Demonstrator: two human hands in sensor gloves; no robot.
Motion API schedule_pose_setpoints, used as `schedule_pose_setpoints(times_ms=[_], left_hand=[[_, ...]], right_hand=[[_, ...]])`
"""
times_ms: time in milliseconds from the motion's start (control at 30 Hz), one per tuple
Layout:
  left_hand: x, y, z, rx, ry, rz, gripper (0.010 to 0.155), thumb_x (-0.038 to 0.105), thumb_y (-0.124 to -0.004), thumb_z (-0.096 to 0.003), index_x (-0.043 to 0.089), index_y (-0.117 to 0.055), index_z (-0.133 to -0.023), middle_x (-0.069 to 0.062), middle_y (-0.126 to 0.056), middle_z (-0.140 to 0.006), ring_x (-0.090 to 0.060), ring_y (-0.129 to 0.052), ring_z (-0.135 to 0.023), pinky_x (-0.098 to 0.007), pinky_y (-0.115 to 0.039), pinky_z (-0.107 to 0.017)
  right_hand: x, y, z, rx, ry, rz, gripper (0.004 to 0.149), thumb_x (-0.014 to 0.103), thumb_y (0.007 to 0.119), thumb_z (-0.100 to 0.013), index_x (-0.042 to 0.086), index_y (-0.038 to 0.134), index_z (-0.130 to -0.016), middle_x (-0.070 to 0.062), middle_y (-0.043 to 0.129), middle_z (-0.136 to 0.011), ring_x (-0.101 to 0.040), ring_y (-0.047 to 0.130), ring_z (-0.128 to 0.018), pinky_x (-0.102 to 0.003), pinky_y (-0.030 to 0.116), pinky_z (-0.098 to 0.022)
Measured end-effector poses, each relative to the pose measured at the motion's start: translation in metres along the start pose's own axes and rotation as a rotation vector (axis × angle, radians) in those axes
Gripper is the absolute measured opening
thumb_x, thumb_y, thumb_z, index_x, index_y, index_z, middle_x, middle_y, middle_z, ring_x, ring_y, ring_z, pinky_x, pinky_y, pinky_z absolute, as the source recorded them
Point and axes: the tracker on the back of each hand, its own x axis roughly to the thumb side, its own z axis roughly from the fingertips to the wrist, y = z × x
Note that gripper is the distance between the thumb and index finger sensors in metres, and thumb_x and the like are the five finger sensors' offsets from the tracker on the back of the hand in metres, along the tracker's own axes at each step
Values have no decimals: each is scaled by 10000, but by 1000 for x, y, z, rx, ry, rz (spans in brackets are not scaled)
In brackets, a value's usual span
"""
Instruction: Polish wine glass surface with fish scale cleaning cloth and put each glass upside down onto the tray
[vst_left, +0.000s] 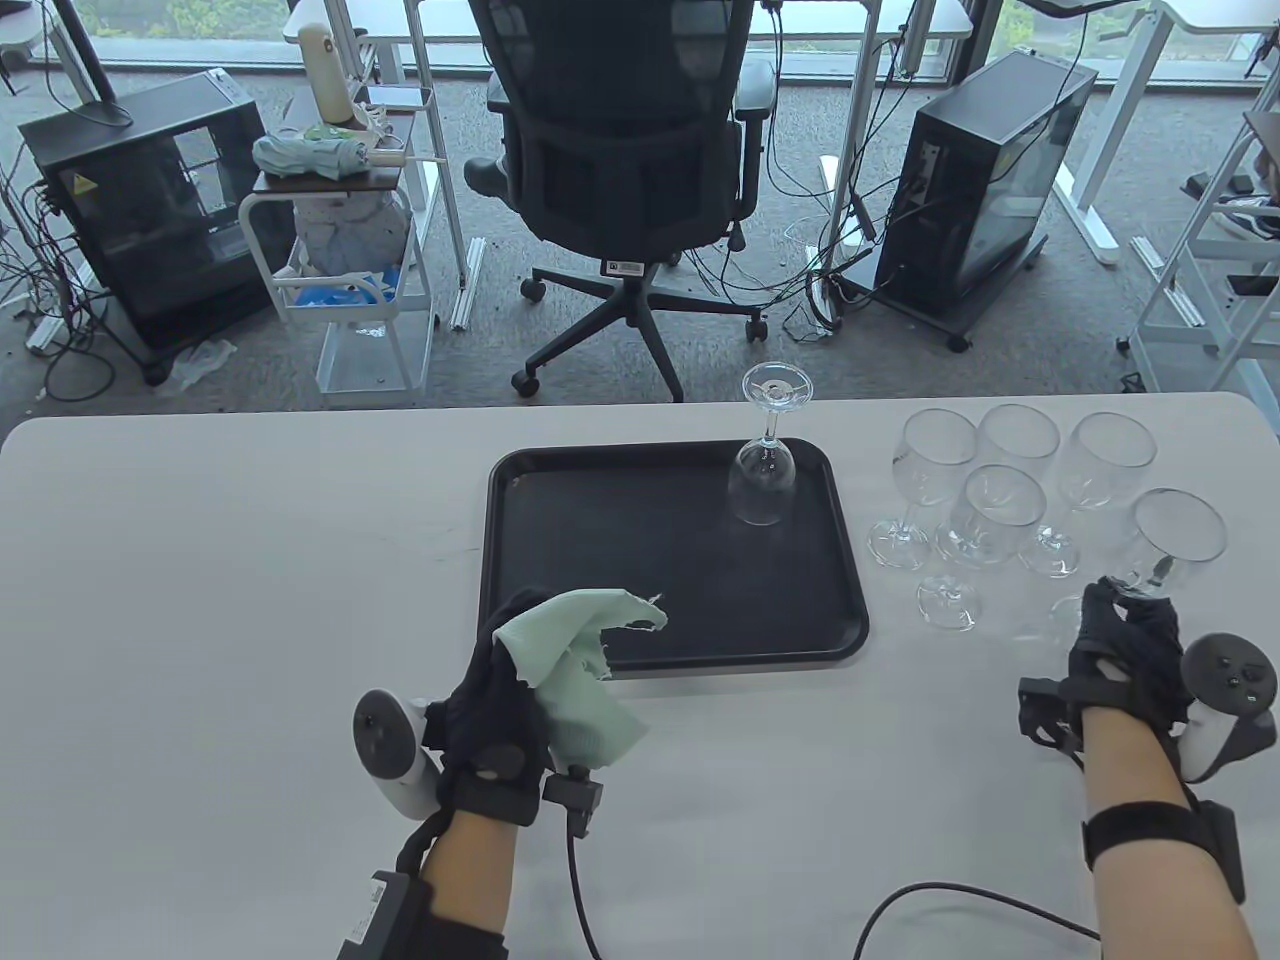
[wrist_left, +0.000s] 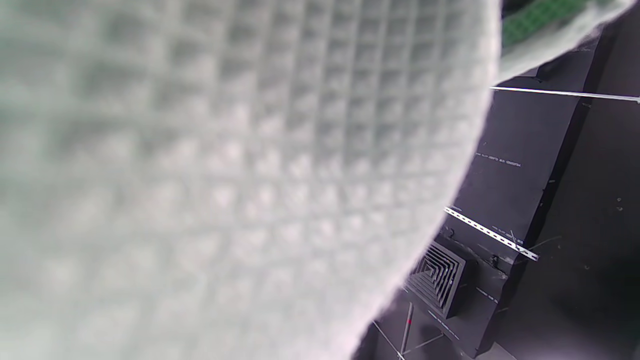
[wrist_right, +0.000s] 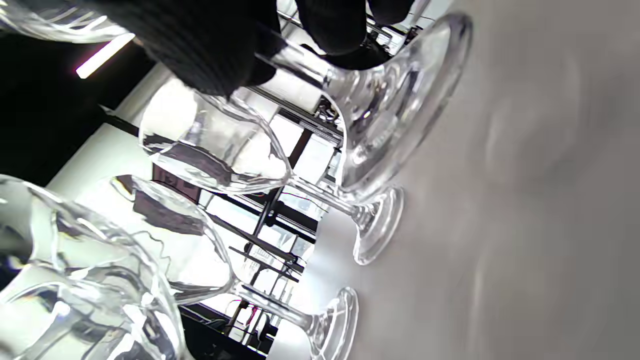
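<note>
Right hand (vst_left: 1125, 640) is on the nearest wine glass (vst_left: 1170, 540), fingers (wrist_right: 200, 45) curled round its stem just above the foot, as the right wrist view confirms; the bowl rises upright above the knuckles, so the long axis is vertical. That glass stands right of the black tray (vst_left: 520, 560), at the near edge of a cluster of 4 more upright glasses (vst_left: 1000, 490), all off the tray's right side. Left hand (vst_left: 500, 700) waits at the tray's near left corner, fingers wrapped in the pale green cleaning cloth (vst_left: 570, 660), which fills the left wrist view almost entirely. 1 glass (vst_left: 765, 470) already stands upside down in the tray's far right corner. The key relation: the gripped glass lies well to the right of the cloth, with the tray's near edge between them, so I'd judge the right hand must carry it leftward to meet the cloth. Watch the neighbouring feet, they sit close by.
</note>
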Motion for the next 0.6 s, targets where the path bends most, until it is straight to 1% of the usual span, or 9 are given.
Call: schedule_pose_setpoints(times_ms=[33,67,167,200,267,300,333,467,600], left_hand=[[0,0,0,0,-1,-1,547,581,-580,-563,307,-637,-1033,-52,-606,-1124,-372,-688,-995,-641,-728,-647],[0,-1,1,1,-2,-4,547,581,-581,-563,307,-639,-1032,-54,-608,-1123,-371,-689,-995,-639,-730,-647],[1,-3,2,-1,-1,-4,549,582,-579,-562,308,-635,-1034,-52,-599,-1126,-371,-680,-1000,-643,-722,-652],[1,-3,3,0,0,-5,548,581,-579,-563,307,-635,-1035,-53,-597,-1128,-371,-677,-1002,-644,-718,-655],[2,-5,2,1,-1,-13,549,581,-578,-562,309,-632,-1036,-55,-587,-1131,-371,-664,-1009,-647,-708,-662],[2,-6,2,2,-2,-14,547,581,-578,-562,312,-629,-1037,-54,-584,-1132,-372,-660,-1011,-649,-704,-664],[3,-7,2,1,-4,-13,550,580,-578,-562,310,-627,-1039,-54,-581,-1133,-373,-657,-1013,-653,-700,-665],[5,-13,5,-15,-12,-24,552,581,-577,-561,313,-622,-1041,-57,-570,-1138,-373,-646,-1020,-659,-687,-673],[7,-24,6,-82,-32,-49,555,584,-566,-559,324,-610,-1047,-51,-544,-1151,-369,-604,-1043,-673,-632,-704]], right_hand=[[9,-8,4,-4,-113,52,440,389,778,-535,363,626,-947,-125,682,-1042,-423,472,-1022,-714,413,-671],[22,-13,10,9,-266,124,439,380,782,-534,361,628,-945,-106,751,-996,-398,482,-1029,-709,414,-682],[63,-14,40,50,-666,332,450,378,791,-538,364,631,-958,-79,788,-941,-350,598,-998,-701,470,-684],[77,-10,53,73,-764,370,457,371,808,-535,361,646,-963,-78,793,-919,-343,620,-975,-699,481,-681],[103,4,83,147,-920,453,472,363,848,-525,359,682,-967,-72,832,-892,-328,690,-936,-627,596,-664],[113,11,96,171,-966,488,476,371,860,-521,361,695,-967,-62,851,-886,-318,717,-926,-580,667,-627],[130,25,119,203,-1014,555,480,369,873,-515,350,713,-967,-66,865,-880,-320,734,-917,-550,708,-589],[165,68,175,261,-1033,717,484,383,895,-485,355,754,-947,-45,914,-841,-310,798,-875,-498,758,-545],[188,104,204,300,-991,698,486,377,908,-469,354,774,-935,-48,927,-830,-312,815,-859,-494,765,-529]])
